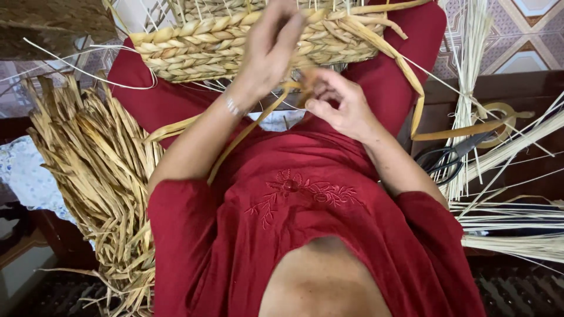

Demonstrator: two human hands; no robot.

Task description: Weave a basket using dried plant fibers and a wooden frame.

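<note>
Both hands (305, 76) pinch a straw strand (247, 132) against the half-cropped woven basket (194, 50).

The woven basket (235, 44) is plaited from thick, dry plant fibre — straw-coloured, matt, coarse and ridged along each braid; the loose strand (247, 132) pinched near the right hand (341, 105) and trailing under the left hand (267, 56) looks flat, leathery and slightly smoother; the heap of dried leaves (94, 176) is papery, crinkled and dull; the thin pale reeds (511, 217) look hard, smooth and faintly glossy; the red garment (317, 223) is soft matt cloth with raised embroidery; the scissors (449, 158) show dark handles, seemingly plastic — smooth, with a low sheen; the bench (499, 85) is dark wood.
</note>
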